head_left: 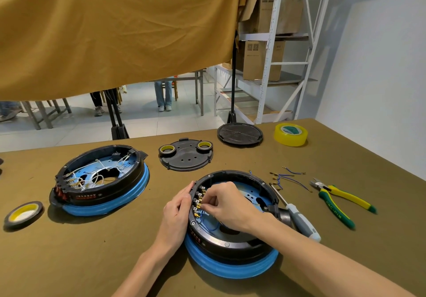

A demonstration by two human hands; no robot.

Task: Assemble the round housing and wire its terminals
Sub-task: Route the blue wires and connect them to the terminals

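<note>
Two hands work a round housing (232, 225) near the worktop (92, 262) edge: left hand (177, 206) braces its rim, right hand (221, 201) pinches a blue lead at the terminals (198, 201); spare leads (288, 179) suggest wiring remains

My right hand (227, 204) covers the spot on the terminals (198, 201) where its fingertips meet, so I cannot tell what they pinch, if anything. The left hand (178, 213) hides part of the housing (230, 246) wall behind it. The red lettering on that wall is too small for me to read. Both forearms run out at the bottom edge. The screwdriver (297, 216) tip disappears behind the housing rim. The tabletop (92, 250) is cut off on three sides.
</note>
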